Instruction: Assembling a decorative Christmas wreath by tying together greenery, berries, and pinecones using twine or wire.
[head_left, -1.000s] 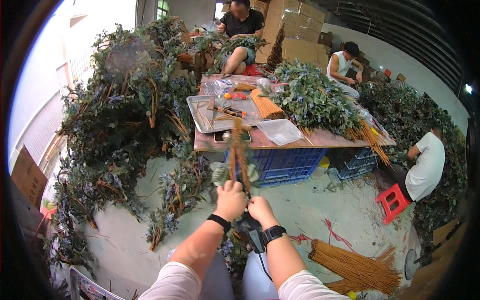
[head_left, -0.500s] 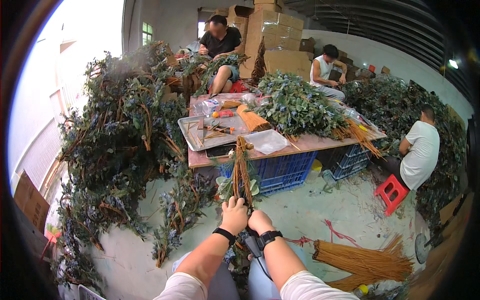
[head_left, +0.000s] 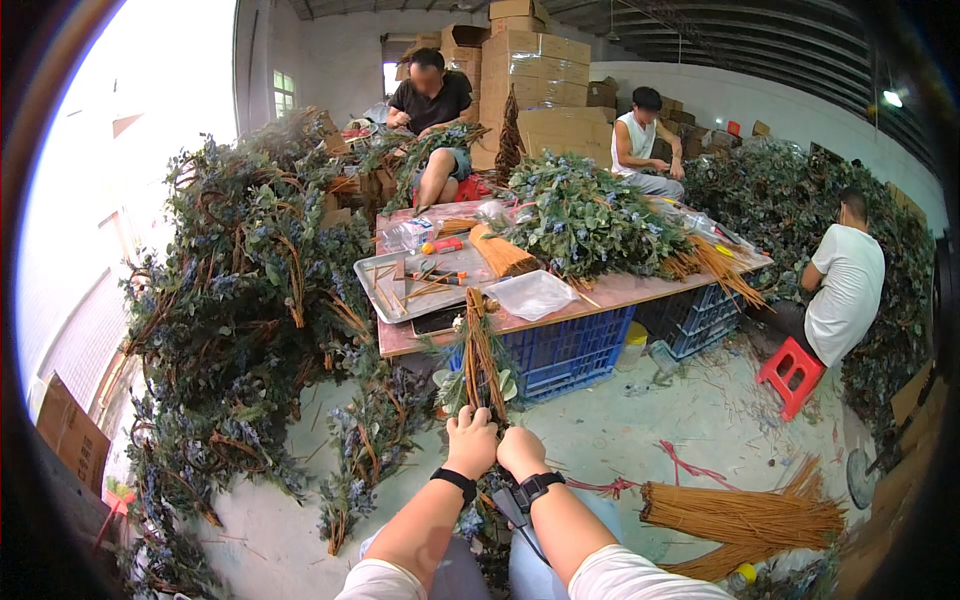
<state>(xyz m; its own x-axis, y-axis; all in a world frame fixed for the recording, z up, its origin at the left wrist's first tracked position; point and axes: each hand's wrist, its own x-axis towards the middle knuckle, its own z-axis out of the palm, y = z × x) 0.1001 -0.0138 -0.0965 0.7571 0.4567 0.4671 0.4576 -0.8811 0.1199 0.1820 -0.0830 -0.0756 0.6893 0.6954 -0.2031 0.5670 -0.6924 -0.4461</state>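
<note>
Between my knees and the table's edge stands a twig garland point(head_left: 481, 355), brown stems with green leaves and needle sprigs on them. My left hand point(head_left: 470, 440) closes round its lower part, with the back of the hand and bent fingers showing. Right beside it, my right hand point(head_left: 522, 452) is curled in a fist against the same stems; its fingertips are hidden. More leaves and blue flowers hang below my wrists, between my legs. Each wrist wears a black band, and a dark cable or strap hangs by the right one.
Ahead, a low table point(head_left: 590, 300) on blue crates point(head_left: 565, 355) carries a metal tray point(head_left: 375, 298) with tools, a plastic bag point(head_left: 535, 294) and a leafy heap point(head_left: 600, 215). Garlands pile up at left. Twig bundles point(head_left: 735, 515) lie at right. Three people sit nearby, one on a red stool point(head_left: 790, 378).
The view has shifted slightly, so the room sits a little differently in the picture. Both hands stay on the garland's stems, with almost no change in their grip.
</note>
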